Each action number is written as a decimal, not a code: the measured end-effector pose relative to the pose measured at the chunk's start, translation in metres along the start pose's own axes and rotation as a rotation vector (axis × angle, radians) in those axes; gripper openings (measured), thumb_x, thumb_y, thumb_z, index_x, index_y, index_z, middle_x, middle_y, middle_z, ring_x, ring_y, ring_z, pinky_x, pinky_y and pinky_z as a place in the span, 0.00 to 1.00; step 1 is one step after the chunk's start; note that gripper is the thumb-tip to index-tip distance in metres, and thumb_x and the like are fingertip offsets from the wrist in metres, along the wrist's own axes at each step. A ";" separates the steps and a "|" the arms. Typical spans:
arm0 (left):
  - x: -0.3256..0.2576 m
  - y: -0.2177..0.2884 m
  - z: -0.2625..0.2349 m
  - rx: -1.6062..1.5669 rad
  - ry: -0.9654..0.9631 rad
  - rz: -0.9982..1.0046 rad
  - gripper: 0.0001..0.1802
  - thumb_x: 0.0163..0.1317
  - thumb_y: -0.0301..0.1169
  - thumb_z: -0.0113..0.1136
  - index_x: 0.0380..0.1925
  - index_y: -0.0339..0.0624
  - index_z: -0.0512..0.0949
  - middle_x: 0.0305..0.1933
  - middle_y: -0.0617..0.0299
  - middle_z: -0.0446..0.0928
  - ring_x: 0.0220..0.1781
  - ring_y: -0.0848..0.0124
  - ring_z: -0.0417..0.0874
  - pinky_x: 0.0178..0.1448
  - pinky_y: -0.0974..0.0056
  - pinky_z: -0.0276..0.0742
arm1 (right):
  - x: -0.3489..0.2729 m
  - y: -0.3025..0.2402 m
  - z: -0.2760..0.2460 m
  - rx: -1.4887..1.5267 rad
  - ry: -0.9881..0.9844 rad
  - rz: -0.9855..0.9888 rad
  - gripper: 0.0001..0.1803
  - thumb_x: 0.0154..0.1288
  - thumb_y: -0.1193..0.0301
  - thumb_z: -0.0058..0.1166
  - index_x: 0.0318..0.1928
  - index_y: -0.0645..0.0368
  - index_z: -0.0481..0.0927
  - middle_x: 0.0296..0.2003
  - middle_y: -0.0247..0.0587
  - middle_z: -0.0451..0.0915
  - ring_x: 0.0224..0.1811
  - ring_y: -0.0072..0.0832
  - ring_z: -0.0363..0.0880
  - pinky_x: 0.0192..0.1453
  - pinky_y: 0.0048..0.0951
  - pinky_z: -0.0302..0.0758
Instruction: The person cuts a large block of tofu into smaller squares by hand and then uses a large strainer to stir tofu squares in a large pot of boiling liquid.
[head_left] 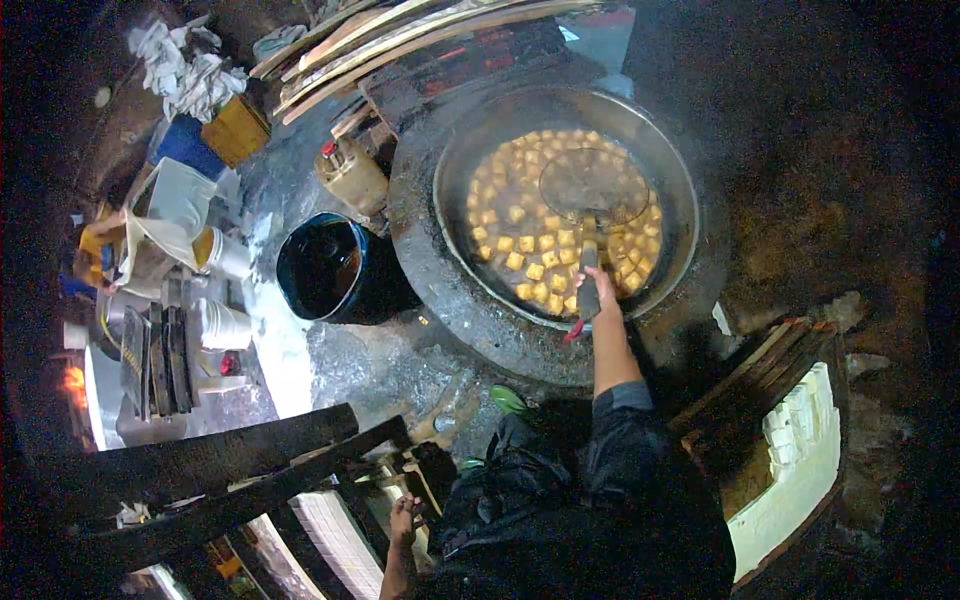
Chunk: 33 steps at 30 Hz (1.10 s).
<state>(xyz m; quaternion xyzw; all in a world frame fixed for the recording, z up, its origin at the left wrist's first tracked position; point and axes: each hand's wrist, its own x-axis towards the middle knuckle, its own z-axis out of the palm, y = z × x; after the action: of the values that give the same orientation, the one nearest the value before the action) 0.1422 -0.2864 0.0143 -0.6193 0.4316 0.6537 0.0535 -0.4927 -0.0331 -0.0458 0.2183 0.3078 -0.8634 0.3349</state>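
My right hand [597, 289] is closed around the handle of a round wire skimmer [594, 186]. The skimmer's mesh head lies over the cooking liquid in a large round wok [683, 170]. Many golden cubes [545, 242], which look like fried tofu, float in the wok, crowded at the near side and around the skimmer. A red piece hangs by the handle's end. My left hand [402, 520] is low beside my body, near wooden pieces, with its fingers curled in and nothing visible in them.
Left of the wok stand a dark blue-rimmed drum [322, 266] and a tan jerrycan [351, 178]. A tray [829, 440] with white blocks is at the right. Long wooden strips [400, 45] lie beyond. White buckets [226, 325] and another person's arm [105, 232] are far left.
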 end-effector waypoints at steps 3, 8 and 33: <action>-0.001 0.020 0.003 0.060 -0.015 0.049 0.14 0.64 0.43 0.53 0.44 0.50 0.71 0.41 0.69 0.78 0.42 0.72 0.79 0.38 0.58 0.73 | 0.015 -0.005 0.009 -0.095 0.003 -0.036 0.11 0.55 0.65 0.50 0.32 0.61 0.70 0.19 0.32 0.71 0.18 0.24 0.71 0.20 0.28 0.72; 0.003 0.041 0.009 0.057 -0.005 0.170 0.15 0.64 0.42 0.53 0.47 0.49 0.72 0.41 0.67 0.77 0.43 0.71 0.79 0.39 0.59 0.74 | -0.001 0.010 0.016 -0.033 -0.124 0.044 0.08 0.54 0.67 0.50 0.29 0.57 0.68 0.18 0.32 0.70 0.17 0.26 0.71 0.20 0.30 0.72; -0.023 -0.009 0.007 -0.223 -0.107 0.142 0.18 0.65 0.37 0.54 0.49 0.36 0.70 0.34 0.65 0.75 0.34 0.74 0.78 0.35 0.69 0.74 | -0.097 0.104 0.048 -0.293 -0.058 0.148 0.10 0.56 0.70 0.50 0.34 0.65 0.73 0.17 0.34 0.68 0.17 0.24 0.67 0.21 0.27 0.67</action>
<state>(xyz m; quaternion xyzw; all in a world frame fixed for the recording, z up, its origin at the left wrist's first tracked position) 0.1475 -0.2654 0.0282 -0.5535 0.3958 0.7318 -0.0391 -0.3613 -0.0833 0.0050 0.1644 0.4036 -0.7881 0.4347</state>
